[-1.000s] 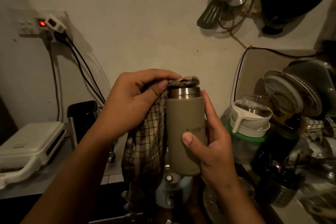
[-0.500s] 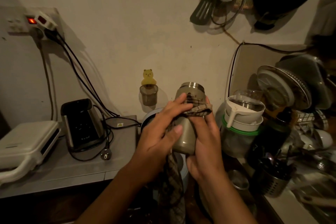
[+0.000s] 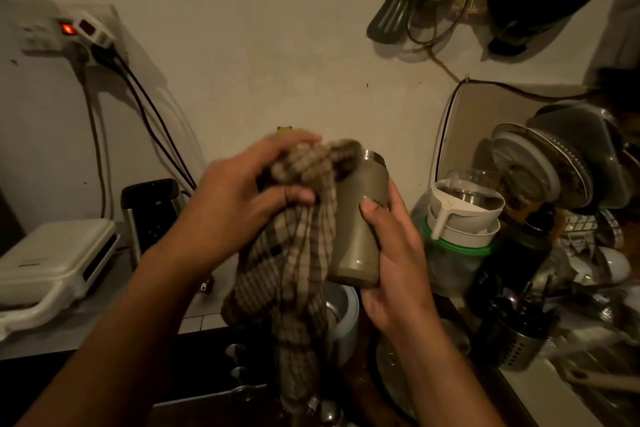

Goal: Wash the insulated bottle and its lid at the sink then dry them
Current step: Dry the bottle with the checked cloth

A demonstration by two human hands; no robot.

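The olive insulated bottle (image 3: 356, 218) with a steel rim is held in mid-air, tilted, its open mouth up and to the right. My right hand (image 3: 394, 263) grips its lower body from the right. My left hand (image 3: 242, 204) clutches a bunched checked cloth (image 3: 298, 253) against the bottle's left side near the rim. The rest of the cloth hangs down over the dark sink. No lid is in view on the bottle.
A white sandwich maker (image 3: 52, 267) and a black appliance (image 3: 149, 211) sit on the left counter, with cables running up to a wall socket (image 3: 79, 31). At the right are stacked containers (image 3: 464, 218), a dish rack with plates (image 3: 543, 177) and a steel cutlery holder (image 3: 512, 340). Utensils hang above.
My left hand has moved up from the bottle's middle to near its rim, bunching the cloth there. The bottle now tilts more to the right in my right hand.
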